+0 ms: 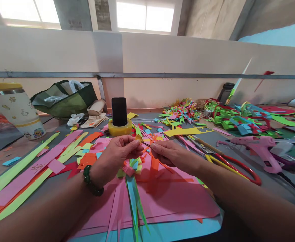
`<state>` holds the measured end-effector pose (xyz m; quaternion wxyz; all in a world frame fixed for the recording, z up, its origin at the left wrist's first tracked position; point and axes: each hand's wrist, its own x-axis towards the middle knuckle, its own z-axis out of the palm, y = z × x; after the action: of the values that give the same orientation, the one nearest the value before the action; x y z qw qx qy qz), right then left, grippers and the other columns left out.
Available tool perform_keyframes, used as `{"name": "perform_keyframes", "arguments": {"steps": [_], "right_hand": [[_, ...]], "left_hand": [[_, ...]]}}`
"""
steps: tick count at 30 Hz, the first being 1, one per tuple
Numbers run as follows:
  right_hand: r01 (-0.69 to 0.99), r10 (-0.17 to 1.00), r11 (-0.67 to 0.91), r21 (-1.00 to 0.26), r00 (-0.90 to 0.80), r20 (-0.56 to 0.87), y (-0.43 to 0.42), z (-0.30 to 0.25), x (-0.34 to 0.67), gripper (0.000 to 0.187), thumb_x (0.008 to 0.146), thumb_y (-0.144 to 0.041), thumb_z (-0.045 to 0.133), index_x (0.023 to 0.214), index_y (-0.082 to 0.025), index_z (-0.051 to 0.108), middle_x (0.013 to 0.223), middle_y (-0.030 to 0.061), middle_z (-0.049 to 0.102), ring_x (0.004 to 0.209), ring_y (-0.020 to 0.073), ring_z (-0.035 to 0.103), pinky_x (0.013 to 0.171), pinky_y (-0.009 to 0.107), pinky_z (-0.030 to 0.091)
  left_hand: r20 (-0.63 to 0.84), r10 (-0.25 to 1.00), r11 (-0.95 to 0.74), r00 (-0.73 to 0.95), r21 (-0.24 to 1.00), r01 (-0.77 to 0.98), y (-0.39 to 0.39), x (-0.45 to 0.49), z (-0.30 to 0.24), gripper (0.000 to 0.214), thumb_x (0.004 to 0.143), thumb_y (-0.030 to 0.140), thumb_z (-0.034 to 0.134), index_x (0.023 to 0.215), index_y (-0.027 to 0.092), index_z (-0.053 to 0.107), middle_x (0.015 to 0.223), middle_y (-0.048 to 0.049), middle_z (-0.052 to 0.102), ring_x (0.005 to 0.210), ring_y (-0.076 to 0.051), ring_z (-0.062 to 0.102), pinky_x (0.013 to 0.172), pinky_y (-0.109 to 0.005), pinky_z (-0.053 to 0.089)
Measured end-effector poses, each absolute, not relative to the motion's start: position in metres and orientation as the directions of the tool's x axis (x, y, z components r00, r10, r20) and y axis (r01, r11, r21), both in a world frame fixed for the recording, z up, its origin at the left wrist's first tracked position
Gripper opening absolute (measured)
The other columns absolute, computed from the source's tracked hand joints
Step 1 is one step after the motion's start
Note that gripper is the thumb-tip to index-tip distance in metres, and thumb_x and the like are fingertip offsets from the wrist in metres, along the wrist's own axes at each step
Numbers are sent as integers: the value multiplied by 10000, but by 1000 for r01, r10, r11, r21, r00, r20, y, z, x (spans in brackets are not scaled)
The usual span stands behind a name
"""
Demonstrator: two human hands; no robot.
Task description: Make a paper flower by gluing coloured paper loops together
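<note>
My left hand (122, 148), with a dark green bead bracelet on the wrist, pinches a small yellow paper piece (138, 137) between thumb and fingertips. My right hand (168, 153) is closed on a thin dark stick (146, 144), whose tip points at the yellow paper piece; whether they touch is unclear. Below my hands lies a cluster of folded paper pieces (129, 169) in pink, green and blue, with narrow blue strips (132, 191) trailing towards me. Pink sheets (172, 201) spread beneath, over a light blue sheet (187, 230).
A phone (119, 112) stands upright against a yellow tape roll (120, 128). Scissors (228, 161) and a pink glue gun (260, 148) lie to the right. Long paper strips (36, 168) and a tumbler (17, 111) are at left. A green bag (64, 99) sits behind.
</note>
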<state>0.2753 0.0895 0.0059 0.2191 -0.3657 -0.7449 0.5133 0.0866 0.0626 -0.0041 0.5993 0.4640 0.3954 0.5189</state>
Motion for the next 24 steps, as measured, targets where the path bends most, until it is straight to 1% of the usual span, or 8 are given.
{"name": "perform_keyframes", "arguments": {"steps": [5, 9, 15, 19, 22, 24], "right_hand": [[310, 764, 197, -930, -643, -53, 89, 6, 275, 451, 885, -570, 434, 658, -181, 417, 487, -97, 240, 423, 47, 170, 376, 200, 98], [326, 769, 205, -923, -637, -54, 89, 7, 275, 473, 872, -597, 433, 643, -185, 407, 486, -95, 238, 422, 48, 168, 374, 201, 103], [370, 785, 231, -900, -617, -52, 88, 6, 275, 480, 865, -609, 429, 647, -182, 418, 507, -84, 266, 430, 51, 200, 372, 198, 129], [381, 759, 247, -891, -648, -66, 90, 10, 279, 469, 875, -586, 430, 651, -174, 438, 506, -76, 297, 437, 53, 217, 383, 202, 141], [365, 765, 213, -906, -639, -78, 94, 16, 285, 457, 874, -577, 419, 675, -170, 479, 460, -95, 244, 414, 57, 172, 388, 218, 119], [351, 803, 224, -909, -595, -32, 96, 19, 286, 439, 848, -578, 461, 723, -162, 522, 465, -103, 226, 417, 57, 155, 398, 225, 113]], "left_hand": [[17, 986, 26, 166, 967, -254, 63, 86, -5, 258, 703, 346, 767, 697, 128, 630, 691, -4, 662, 626, -79, 599, 696, -219, 507], [11, 988, 27, 154, 969, -244, 62, 86, -5, 267, 686, 356, 778, 702, 130, 637, 693, -11, 668, 623, -88, 602, 701, -234, 510], [11, 987, 34, 163, 962, -271, 62, 86, -5, 267, 679, 347, 785, 701, 127, 634, 689, -10, 669, 630, -86, 608, 704, -225, 511], [22, 988, 21, 154, 963, -268, 64, 85, -6, 258, 697, 341, 771, 703, 125, 631, 700, -13, 665, 633, -85, 606, 698, -221, 508], [39, 987, 5, 158, 962, -272, 64, 83, -4, 257, 688, 340, 773, 691, 133, 621, 685, -1, 646, 627, -85, 596, 686, -223, 502], [45, 980, 2, 194, 972, -236, 62, 83, -1, 256, 688, 343, 770, 676, 142, 613, 661, 8, 630, 616, -85, 585, 672, -221, 493]]}}
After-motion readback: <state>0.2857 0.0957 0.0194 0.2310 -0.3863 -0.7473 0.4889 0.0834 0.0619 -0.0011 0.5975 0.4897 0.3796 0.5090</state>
